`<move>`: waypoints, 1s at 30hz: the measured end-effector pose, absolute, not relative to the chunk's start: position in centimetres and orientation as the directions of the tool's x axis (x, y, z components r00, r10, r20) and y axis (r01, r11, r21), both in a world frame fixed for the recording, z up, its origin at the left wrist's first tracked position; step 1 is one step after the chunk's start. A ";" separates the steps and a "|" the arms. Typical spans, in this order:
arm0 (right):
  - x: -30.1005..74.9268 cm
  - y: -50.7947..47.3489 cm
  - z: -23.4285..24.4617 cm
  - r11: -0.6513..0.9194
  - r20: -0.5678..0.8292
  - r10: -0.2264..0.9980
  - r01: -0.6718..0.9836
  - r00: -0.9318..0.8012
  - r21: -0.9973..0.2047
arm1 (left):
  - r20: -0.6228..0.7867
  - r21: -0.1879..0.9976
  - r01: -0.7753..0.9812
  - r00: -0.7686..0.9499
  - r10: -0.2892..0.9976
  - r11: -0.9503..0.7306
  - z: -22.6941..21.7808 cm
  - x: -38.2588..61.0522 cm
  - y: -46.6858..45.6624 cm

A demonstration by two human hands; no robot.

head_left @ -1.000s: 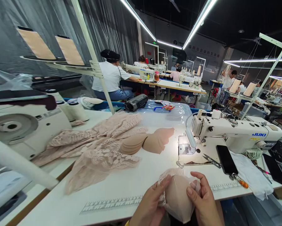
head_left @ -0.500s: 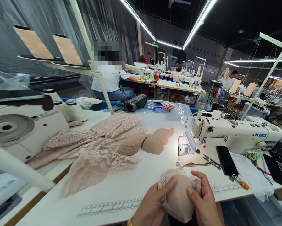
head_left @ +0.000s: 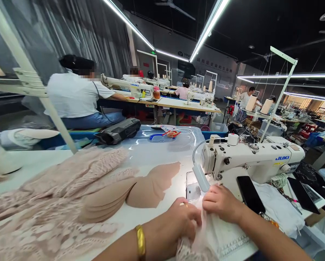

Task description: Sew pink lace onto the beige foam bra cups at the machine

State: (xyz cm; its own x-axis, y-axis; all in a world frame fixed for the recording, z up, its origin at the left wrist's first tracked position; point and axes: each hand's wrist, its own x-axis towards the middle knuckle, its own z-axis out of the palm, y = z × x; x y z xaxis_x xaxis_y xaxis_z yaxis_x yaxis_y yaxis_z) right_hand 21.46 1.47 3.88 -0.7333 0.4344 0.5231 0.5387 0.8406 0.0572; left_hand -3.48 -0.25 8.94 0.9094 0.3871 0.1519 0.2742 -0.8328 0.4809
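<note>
My left hand and my right hand are both closed on a pale lace-covered bra cup, pressed down on the white table right in front of the needle area of the white JUKI sewing machine. The piece is largely hidden under my fingers, and lace trails off toward the table's near edge. A gold bangle sits on my left wrist. To the left lies a stack of beige foam cups with another cup pair beside it.
A heap of pink lace fabric covers the table's left. A black phone and white cloth lie right of the machine. A clear plastic bin lid and black device sit behind. Other workers sit at machines beyond.
Both hands moved forward with the cup from the table's near edge up to the machine's needle area. My head leaned in and turned left, so everything looks closer.
</note>
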 end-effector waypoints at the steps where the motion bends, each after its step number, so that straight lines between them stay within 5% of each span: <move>1: 21.5 2.4 3.5 0.834 0.510 0.434 0.545 -0.743 0.085 | 0.119 0.464 0.301 0.911 0.395 -0.833 8.3 -3.3 0.8; 4: 21.8 3.3 2.5 0.828 0.527 0.461 0.560 -0.714 0.034 | 0.040 0.460 0.364 0.903 0.428 -0.810 6.7 -3.2 2.8; 9: 22.4 2.3 2.4 0.840 0.537 0.483 0.540 -0.691 -0.061 | 0.104 0.497 0.359 0.879 0.465 -0.790 6.1 -3.6 2.9; 16: 22.5 2.5 2.9 0.774 0.465 0.587 0.628 -0.663 -0.081 | 0.266 0.547 0.233 0.862 0.431 -0.804 5.6 -3.5 3.0; 21: 22.7 2.5 2.9 0.732 0.393 0.651 0.674 -0.650 -0.098 | 0.251 0.529 0.250 0.867 0.431 -0.811 5.7 -3.4 3.4; 30: 22.8 2.4 2.8 0.728 0.411 0.644 0.682 -0.646 -0.069 | 0.331 0.531 0.179 0.856 0.397 -0.828 5.7 -3.4 3.5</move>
